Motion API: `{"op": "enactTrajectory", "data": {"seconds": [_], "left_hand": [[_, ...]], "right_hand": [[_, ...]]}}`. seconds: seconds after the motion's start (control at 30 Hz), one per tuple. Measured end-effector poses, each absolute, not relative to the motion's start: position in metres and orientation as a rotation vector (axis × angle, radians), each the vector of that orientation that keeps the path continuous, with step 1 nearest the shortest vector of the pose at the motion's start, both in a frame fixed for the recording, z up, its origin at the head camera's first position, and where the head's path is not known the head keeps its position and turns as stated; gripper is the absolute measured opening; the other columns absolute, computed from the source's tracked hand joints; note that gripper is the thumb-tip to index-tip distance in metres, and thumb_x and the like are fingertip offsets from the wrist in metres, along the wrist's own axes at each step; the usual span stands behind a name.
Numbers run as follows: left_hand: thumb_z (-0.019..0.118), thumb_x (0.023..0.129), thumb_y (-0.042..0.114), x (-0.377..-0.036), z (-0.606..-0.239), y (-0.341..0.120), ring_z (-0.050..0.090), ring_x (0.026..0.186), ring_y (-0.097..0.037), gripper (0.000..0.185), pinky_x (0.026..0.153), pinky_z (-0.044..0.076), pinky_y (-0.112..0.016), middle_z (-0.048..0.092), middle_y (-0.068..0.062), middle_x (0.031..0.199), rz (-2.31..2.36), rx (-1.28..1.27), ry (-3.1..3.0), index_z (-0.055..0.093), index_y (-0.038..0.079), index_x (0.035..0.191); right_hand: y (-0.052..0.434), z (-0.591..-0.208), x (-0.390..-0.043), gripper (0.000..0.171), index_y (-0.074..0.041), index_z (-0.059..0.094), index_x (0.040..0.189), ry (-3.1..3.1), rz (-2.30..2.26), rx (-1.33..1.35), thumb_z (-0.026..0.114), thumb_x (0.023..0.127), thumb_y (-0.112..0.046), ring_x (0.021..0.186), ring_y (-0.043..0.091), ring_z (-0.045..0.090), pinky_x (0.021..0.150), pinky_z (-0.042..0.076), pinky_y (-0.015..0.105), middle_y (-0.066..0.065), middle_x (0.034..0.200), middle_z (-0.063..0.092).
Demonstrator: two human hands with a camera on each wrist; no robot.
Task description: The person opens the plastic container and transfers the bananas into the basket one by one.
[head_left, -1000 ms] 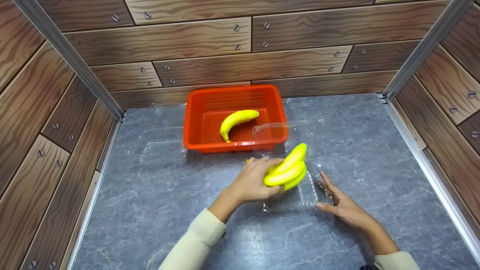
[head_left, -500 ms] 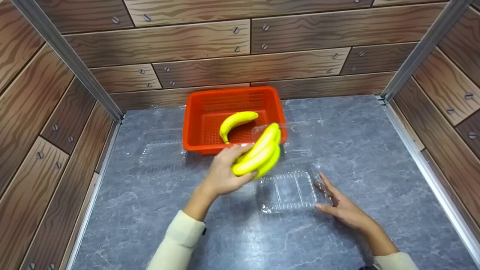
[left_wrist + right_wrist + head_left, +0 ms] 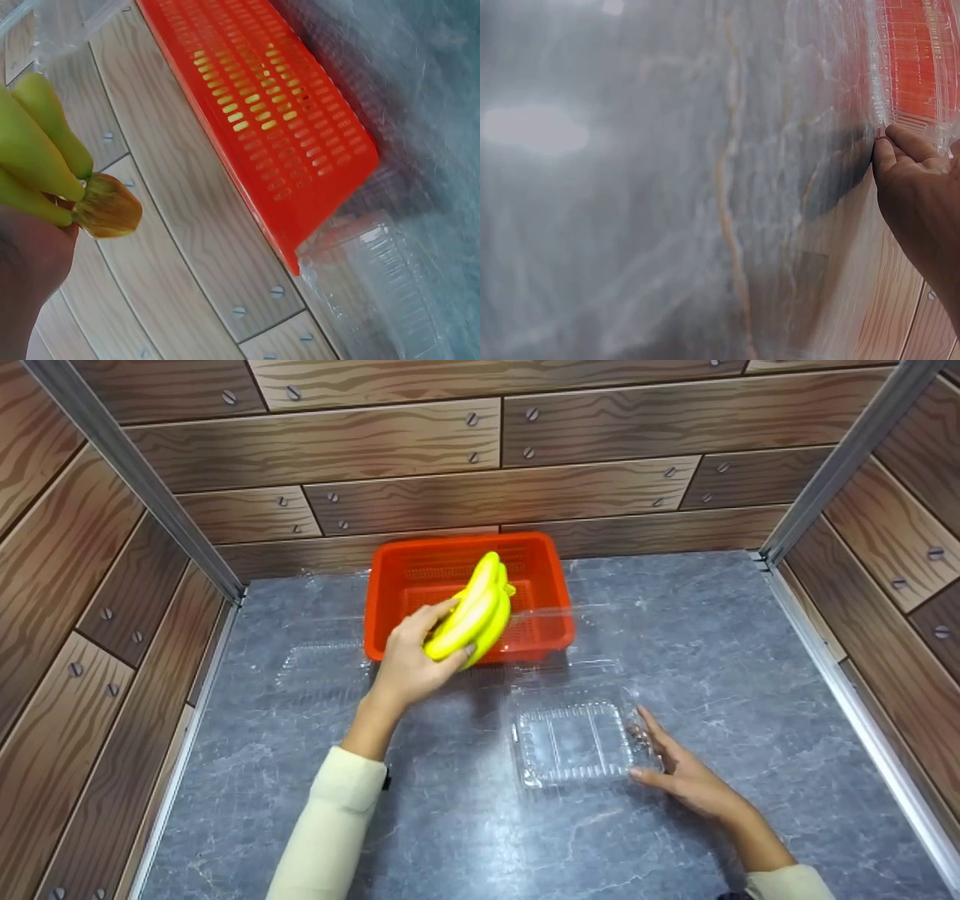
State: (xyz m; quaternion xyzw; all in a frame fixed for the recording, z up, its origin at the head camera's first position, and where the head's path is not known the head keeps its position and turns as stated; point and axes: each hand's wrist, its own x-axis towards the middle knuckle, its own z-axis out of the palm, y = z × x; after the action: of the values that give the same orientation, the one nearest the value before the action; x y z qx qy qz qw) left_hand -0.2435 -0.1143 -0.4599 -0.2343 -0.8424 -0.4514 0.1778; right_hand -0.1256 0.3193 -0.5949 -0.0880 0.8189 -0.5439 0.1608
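My left hand grips a bunch of yellow bananas, raised over the front of the red basket. The brown stem end of the bunch shows in the left wrist view, and yellow shows through the basket's slots there. At lower right, my right hand touches the right side of a clear plastic container, thumb and fingers straight and spread apart. Its fingertips lie right at the clear edge in the right wrist view.
Another clear plastic container lies left of the basket, and more clear plastic is at its right. A wood-patterned wall stands close behind the basket, with side walls left and right. Grey marbled sheet covers the table.
My left hand has carried the banana bunch left and away from me, from over the clear container to the basket. The bunch now covers the single banana seen inside. My right hand stays put.
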Motion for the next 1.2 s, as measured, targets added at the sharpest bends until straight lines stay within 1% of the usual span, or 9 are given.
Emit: {"op": "enactTrajectory", "data": {"seconds": [0.1,0.33,0.43,0.57,0.63,0.83,0.97,1.1,1.2], "left_hand": [[0.083,0.086,0.033,-0.253,-0.459,-0.111,0.066,0.096,-0.027,0.062,0.084,0.053,-0.04,0.076,-0.01,0.12,-1.258,-0.589,-2.436,0.067,0.012,0.143],[0.078,0.092,0.039,-0.279,-0.456,-0.089,0.063,0.107,-0.029,0.065,0.095,0.051,-0.048,0.072,-0.008,0.129,-1.223,-0.497,-2.596,0.061,0.016,0.151],[0.077,0.095,0.041,-0.291,-0.458,-0.076,0.061,0.109,-0.028,0.066,0.095,0.051,-0.047,0.07,-0.006,0.131,-1.226,-0.487,-2.674,0.057,0.018,0.154],[0.075,0.097,0.042,-0.304,-0.463,-0.059,0.061,0.108,-0.026,0.067,0.094,0.053,-0.044,0.068,-0.006,0.133,-1.235,-0.496,-2.754,0.054,0.018,0.156],[0.075,0.097,0.042,-0.309,-0.466,-0.052,0.061,0.107,-0.025,0.067,0.093,0.053,-0.043,0.068,-0.006,0.132,-1.223,-0.492,-2.787,0.054,0.019,0.156],[0.076,0.095,0.045,-0.32,-0.477,-0.039,0.061,0.107,-0.022,0.071,0.092,0.051,-0.039,0.068,-0.003,0.132,-1.192,-0.474,-2.903,0.052,0.021,0.157],[0.077,0.095,0.045,-0.326,-0.484,-0.036,0.059,0.108,-0.021,0.072,0.093,0.05,-0.038,0.066,-0.001,0.133,-1.226,-0.466,-2.969,0.051,0.02,0.157],[0.077,0.095,0.041,-0.331,-0.488,-0.036,0.06,0.11,-0.022,0.071,0.097,0.051,-0.04,0.066,-0.003,0.136,-1.215,-0.456,-3.012,0.052,0.019,0.157],[0.077,0.094,0.037,-0.334,-0.491,-0.038,0.06,0.116,-0.025,0.072,0.104,0.05,-0.044,0.066,-0.005,0.141,-1.148,-0.447,-3.057,0.051,0.017,0.158]], "right_hand": [[0.32,-0.595,-0.125,0.102,-0.025,0.003,0.174,2.342,-1.553,-0.255,0.073,0.101,-0.02,0.161,0.06,0.01,0.125,0.012,0.076,0.027,0.178,0.005],[0.32,-0.595,-0.125,0.102,-0.023,0.003,0.174,2.346,-1.569,-0.261,0.073,0.1,-0.018,0.161,0.059,0.012,0.125,0.012,0.077,0.028,0.178,0.007],[0.32,-0.595,-0.125,0.102,-0.021,0.002,0.174,2.335,-1.58,-0.265,0.072,0.101,-0.017,0.161,0.059,0.011,0.125,0.011,0.076,0.029,0.178,0.006],[0.32,-0.595,-0.125,0.101,-0.019,0.002,0.174,2.336,-1.58,-0.27,0.072,0.101,-0.016,0.161,0.057,0.013,0.126,0.013,0.068,0.027,0.178,0.007],[0.32,-0.594,-0.125,0.101,-0.019,0.003,0.174,2.342,-1.574,-0.273,0.073,0.101,-0.017,0.162,0.056,0.013,0.126,0.013,0.066,0.025,0.179,0.006],[0.32,-0.595,-0.125,0.101,-0.02,0.003,0.174,2.353,-1.562,-0.282,0.072,0.101,-0.018,0.161,0.058,0.013,0.125,0.015,0.07,0.024,0.179,0.005],[0.32,-0.595,-0.125,0.101,-0.02,0.003,0.174,2.355,-1.56,-0.286,0.072,0.101,-0.017,0.161,0.057,0.015,0.125,0.016,0.068,0.023,0.18,0.005],[0.32,-0.595,-0.126,0.101,-0.02,0.003,0.174,2.361,-1.552,-0.291,0.072,0.101,-0.018,0.161,0.058,0.015,0.125,0.014,0.066,0.023,0.18,0.005],[0.319,-0.595,-0.127,0.101,-0.021,0.003,0.174,2.366,-1.545,-0.289,0.073,0.101,-0.018,0.161,0.058,0.013,0.126,0.013,0.066,0.021,0.18,0.003]]}}
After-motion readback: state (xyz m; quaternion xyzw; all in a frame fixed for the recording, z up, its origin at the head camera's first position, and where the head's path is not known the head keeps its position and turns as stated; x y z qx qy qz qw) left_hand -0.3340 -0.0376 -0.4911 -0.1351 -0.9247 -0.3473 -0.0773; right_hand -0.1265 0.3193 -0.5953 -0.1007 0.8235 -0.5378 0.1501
